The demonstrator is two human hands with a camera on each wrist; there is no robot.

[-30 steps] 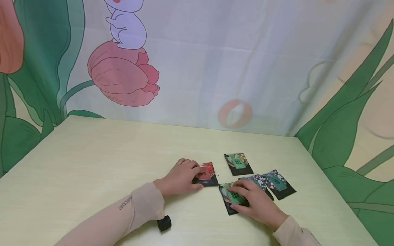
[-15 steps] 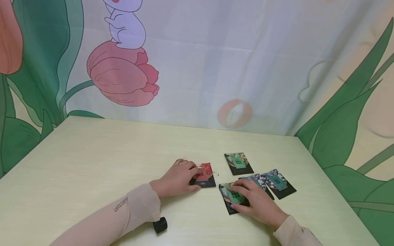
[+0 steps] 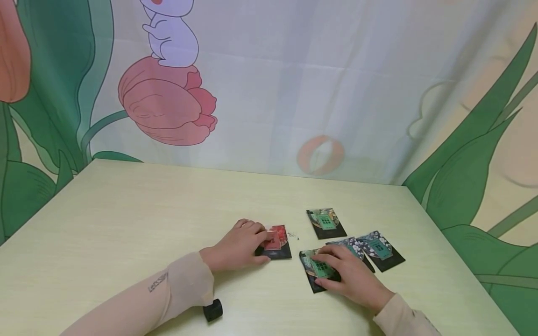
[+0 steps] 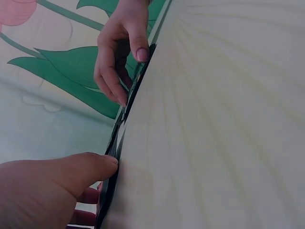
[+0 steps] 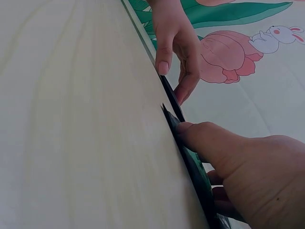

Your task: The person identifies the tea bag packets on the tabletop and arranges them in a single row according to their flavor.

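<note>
A flat red and black packet (image 3: 277, 242) lies on the table under my left hand (image 3: 237, 245). The left fingertips rest on its left part, and the thumb lies along its near edge. Nearer and to the right, a green and black packet (image 3: 309, 270) is partly covered by my right hand (image 3: 350, 277). The right fingers bend loosely over its top, with the thumb low on its face. In the right wrist view, the thumb (image 5: 190, 133) touches the packet's edge. In the left wrist view, the left thumb (image 4: 102, 164) presses at the dark packet edge.
Behind the right hand lie two blue floral packets (image 3: 381, 252), side by side and partly overlapping. Another green packet (image 3: 326, 223) is farther back on the pale table (image 3: 168, 200). A small black block (image 3: 213, 310) sits at the left sleeve. A printed curtain (image 3: 260, 93) hangs behind.
My left hand has slid the red packet a little left and toward me, widening the gap to the green one. The right hand and the other packets have stayed put.
</note>
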